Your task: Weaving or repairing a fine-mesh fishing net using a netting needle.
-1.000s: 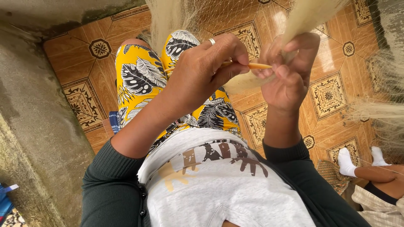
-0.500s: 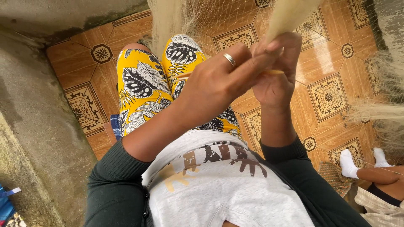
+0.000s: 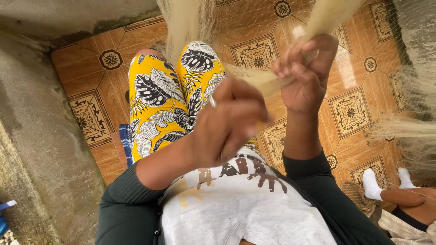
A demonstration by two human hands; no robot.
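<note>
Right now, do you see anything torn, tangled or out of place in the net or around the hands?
Nothing stands out. The right hand pinches a gathered bunch of pale net, and the left hand is closed just below it, blurred. I cannot see any tear. The tiled floor looks clean.

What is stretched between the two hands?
In the head view, a gathered bundle of pale netting spans the gap. The right hand pinches it up high, and it runs down toward the left hand, over the yellow leaf-print trousers.
</note>
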